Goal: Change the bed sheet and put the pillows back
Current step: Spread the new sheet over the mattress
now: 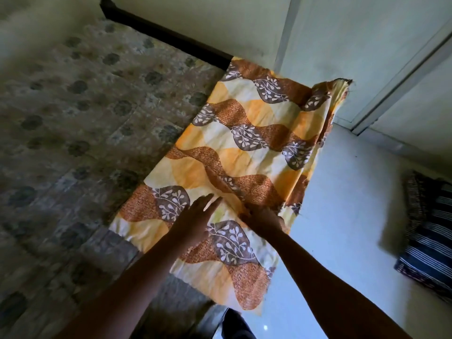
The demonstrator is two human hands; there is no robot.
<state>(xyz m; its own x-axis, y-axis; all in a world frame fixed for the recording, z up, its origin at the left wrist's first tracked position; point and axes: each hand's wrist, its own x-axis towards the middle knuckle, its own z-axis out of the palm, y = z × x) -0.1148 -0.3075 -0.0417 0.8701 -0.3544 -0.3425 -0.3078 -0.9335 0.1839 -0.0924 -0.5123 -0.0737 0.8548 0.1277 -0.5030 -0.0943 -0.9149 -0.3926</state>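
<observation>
A folded bed sheet (247,148) with orange, cream and brown leaf patterns lies along the right edge of the bare mattress (80,118), which has a faded floral cover. My left hand (195,221) hovers flat over the sheet's near part, fingers spread and holding nothing. To its right, my right hand (265,220) pinches a raised fold of the sheet. The sheet's far right corner hangs off the mattress edge. No pillows are clearly visible on the bed.
A dark bed frame rail (171,37) runs along the far wall. A pale tiled floor (342,216) lies right of the bed. A dark striped pile of cloth (428,231) rests on the floor at the right. A white door or cupboard panel (391,57) stands behind.
</observation>
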